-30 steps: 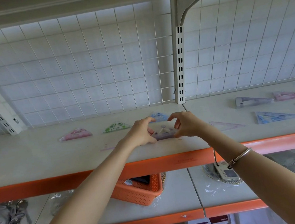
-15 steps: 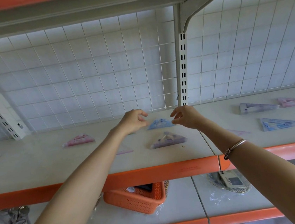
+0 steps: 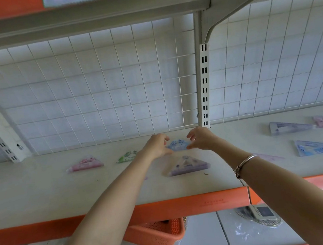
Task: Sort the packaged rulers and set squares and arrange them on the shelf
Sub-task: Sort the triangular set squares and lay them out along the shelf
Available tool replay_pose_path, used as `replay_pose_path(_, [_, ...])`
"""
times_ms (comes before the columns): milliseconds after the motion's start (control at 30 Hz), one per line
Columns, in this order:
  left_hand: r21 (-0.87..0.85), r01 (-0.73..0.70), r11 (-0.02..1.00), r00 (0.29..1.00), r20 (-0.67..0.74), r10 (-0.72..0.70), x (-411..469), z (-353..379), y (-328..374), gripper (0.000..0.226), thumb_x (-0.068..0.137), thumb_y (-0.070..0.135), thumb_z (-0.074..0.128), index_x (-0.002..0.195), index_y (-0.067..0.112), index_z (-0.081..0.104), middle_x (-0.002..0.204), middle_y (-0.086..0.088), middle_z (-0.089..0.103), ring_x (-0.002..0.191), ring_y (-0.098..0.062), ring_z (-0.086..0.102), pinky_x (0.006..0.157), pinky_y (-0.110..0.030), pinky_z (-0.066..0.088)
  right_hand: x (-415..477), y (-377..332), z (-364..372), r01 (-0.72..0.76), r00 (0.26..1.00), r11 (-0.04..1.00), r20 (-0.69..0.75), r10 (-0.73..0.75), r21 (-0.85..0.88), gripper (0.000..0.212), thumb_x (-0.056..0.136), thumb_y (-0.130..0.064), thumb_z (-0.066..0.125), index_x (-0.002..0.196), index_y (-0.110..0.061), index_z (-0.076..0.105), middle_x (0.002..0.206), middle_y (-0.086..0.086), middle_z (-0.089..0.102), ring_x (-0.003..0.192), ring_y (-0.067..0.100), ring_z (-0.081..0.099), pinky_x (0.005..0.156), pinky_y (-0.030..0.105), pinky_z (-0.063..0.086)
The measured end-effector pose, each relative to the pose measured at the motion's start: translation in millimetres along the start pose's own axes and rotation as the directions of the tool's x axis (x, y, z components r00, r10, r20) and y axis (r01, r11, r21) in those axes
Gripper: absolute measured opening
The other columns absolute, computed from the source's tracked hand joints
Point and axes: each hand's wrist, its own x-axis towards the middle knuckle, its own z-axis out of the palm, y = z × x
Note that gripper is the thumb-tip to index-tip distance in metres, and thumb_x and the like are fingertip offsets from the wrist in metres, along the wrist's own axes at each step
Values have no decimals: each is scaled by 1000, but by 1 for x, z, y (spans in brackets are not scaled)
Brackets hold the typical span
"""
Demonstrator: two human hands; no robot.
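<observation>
Pinching blue set square (image 3: 178, 145), both hands (image 3: 156, 146) (image 3: 200, 139)

Both hands are up on the shelf (image 3: 44, 196), closing on the blue set square pack (image 3: 178, 145). The left hand (image 3: 156, 146) pinches its left corner and the right hand (image 3: 200, 139) pinches its right corner, fingers curled over the top and thumbs low in front. Just in front of the blue pack lies a purple pack (image 3: 185, 167), flat. To its left there's a green pack (image 3: 127, 157), and further left a pink pack (image 3: 85, 165). Behind it and slightly right rises the white slotted upright (image 3: 204, 85). Well to its right, a long purple pack (image 3: 290, 126) lies flat.
</observation>
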Motion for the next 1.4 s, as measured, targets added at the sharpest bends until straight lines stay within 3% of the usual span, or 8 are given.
replay_pose_path(133, [-24,72,997,997,9,-72,12,6,9,59,75,12,78,128,4,53,118,-13,63,106,-27,60,88,-29,46,9,-2,4,-63,997,998,-32,63,22,52,69,-14,83,116,-1,64,106,13,69,97,24,65,90,33,51])
replay_pose_path(233, [-5,151,989,987,61,-150,19,3,18,37,72,10,81,103,5,62,107,-13,61,97,-28,59,82,-29,47,14,-6,5,-134,990,990,-46,136,36,47,64,-11,85,106,-1,68,104,11,69,97,24,65,86,32,53])
replay_pose_path(333, [16,220,975,969,107,-221,24,1,22,54,70,17,85,115,-1,62,116,-12,65,97,-24,63,83,-30,49,19,-8,4,-220,975,975,-13,221,44,54,57,-13,89,105,1,67,106,11,68,100,26,63,85,34,54])
replay_pose_path(500, [-11,249,968,960,134,-246,25,3,23,52,68,17,85,112,0,64,112,-16,68,85,-23,61,74,-31,49,21,-6,5,-299,953,951,65,295,71,64,59,-18,89,113,1,62,110,13,65,100,27,62,82,33,54])
replay_pose_path(633, [-11,267,964,956,128,-264,25,3,22,55,67,18,86,114,0,64,115,-14,66,104,-27,64,84,-34,51,16,-10,5,-309,949,945,94,300,108,66,61,-18,88,115,6,58,115,16,62,96,27,60,73,30,48])
replay_pose_path(900, [-18,261,965,963,74,-259,26,6,22,58,70,15,84,120,1,60,124,-14,61,114,-27,58,92,-32,46,13,-13,12,-287,958,950,33,285,125,46,69,-9,82,111,2,66,108,13,64,90,21,53,68,28,48])
replay_pose_path(1233, [57,241,969,961,122,-247,20,4,31,56,67,19,85,116,2,65,118,-12,67,107,-25,63,87,-33,50,8,-16,8,-332,943,925,91,320,188,52,64,-10,86,108,6,62,106,16,64,95,29,60,72,32,50])
replay_pose_path(1400, [33,194,980,978,71,-196,18,3,30,45,73,16,81,112,1,66,116,-14,66,110,-27,61,81,-32,47,4,-12,6,-256,966,935,38,255,245,39,67,-4,82,104,0,68,93,9,59,84,21,53,70,27,43])
